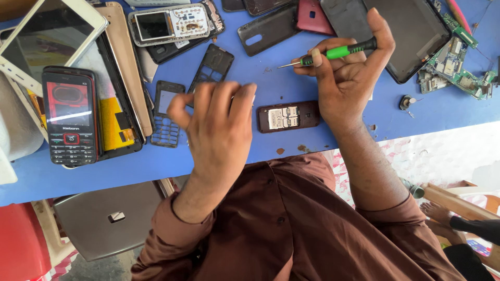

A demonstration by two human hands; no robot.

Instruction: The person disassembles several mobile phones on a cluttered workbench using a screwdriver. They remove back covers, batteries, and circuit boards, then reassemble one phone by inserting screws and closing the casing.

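- Right hand [348, 78] raised above the blue table [291, 83], fingers curled and pinching a small screwdriver [333, 52] with a green-and-black handle.
- Screwdriver gripped between thumb tip, at the black end of the handle, and the bent fingers along the green part; thin metal shaft sticking out past the fingers.
- Long axis nearly level across the view, slightly tilted: tip toward the left and a bit lower, handle end toward the upper right.
- Left hand [216, 125] hovering over the table edge, fingers bent loosely together, somewhat blurred; holding anything or not, cannot tell.
- Opened phone body [288, 116], dark red-brown with metal card slots showing, flat on the table between the two hands, below the screwdriver tip, touched by neither hand.
- Black keypad frame [166, 114] just left of the left hand.
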